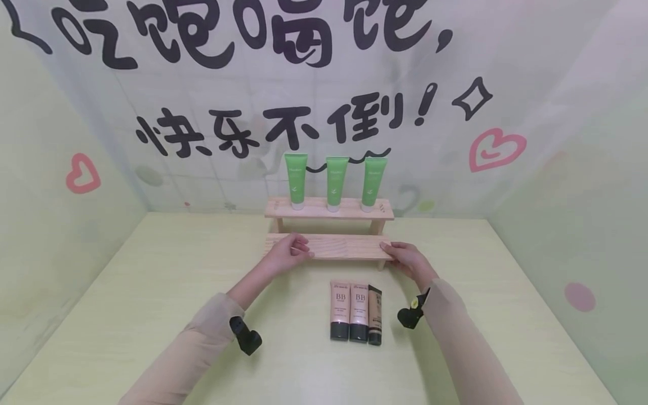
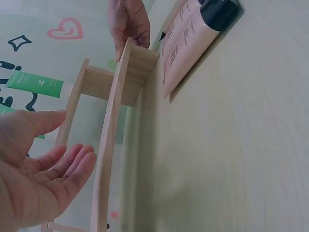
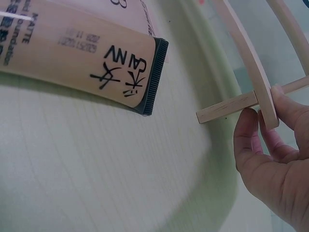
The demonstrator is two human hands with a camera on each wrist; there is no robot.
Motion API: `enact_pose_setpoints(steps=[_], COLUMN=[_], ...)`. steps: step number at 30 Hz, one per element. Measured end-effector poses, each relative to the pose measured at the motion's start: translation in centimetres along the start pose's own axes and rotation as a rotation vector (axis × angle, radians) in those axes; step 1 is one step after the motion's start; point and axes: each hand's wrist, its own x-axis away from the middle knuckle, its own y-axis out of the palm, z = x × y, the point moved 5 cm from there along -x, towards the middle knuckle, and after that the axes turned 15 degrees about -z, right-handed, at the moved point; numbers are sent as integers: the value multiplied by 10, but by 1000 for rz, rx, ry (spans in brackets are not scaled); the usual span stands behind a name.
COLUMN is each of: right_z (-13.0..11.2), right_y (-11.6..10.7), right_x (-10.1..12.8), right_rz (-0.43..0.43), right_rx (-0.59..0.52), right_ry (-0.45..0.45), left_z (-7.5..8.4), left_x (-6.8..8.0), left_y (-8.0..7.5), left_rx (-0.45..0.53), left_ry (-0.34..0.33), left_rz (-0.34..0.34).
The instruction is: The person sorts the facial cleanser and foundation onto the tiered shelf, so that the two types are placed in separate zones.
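Wooden stand (image 1: pixel 344 246) was prob. being aligned, behind BB tubes (image 1: pixel 357 309). R end was pinched by R hand (image 1: pixel 409 261); nothing was gripped by L hand (image 1: pixel 288 253), fingers loosely parted. Level handling was judged needed next: green tubes (image 1: pixel 335 183) were stood atop.

The shelf (image 1: pixel 344 247) is smooth wood, the green tubes (image 1: pixel 335 181) plastic.

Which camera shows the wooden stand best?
The head view: the wooden stand shows nearly whole, both tiers visible. The left wrist view sees it edge-on; the right wrist view, only part near one end.
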Motion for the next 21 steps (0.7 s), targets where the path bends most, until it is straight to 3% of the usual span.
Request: enact_pose_setpoints(steps=[4,21], right_z=[-1,1], right_y=[0,0], right_x=[0,0], right_rz=[-2,-18], right_rx=[-5,41], right_ry=[-2,-14], left_z=[-1,-7], left_x=[1,2], left_y=[9,32], left_rx=[-47,-69], left_ry=[-14,-73], left_rz=[-25,-120])
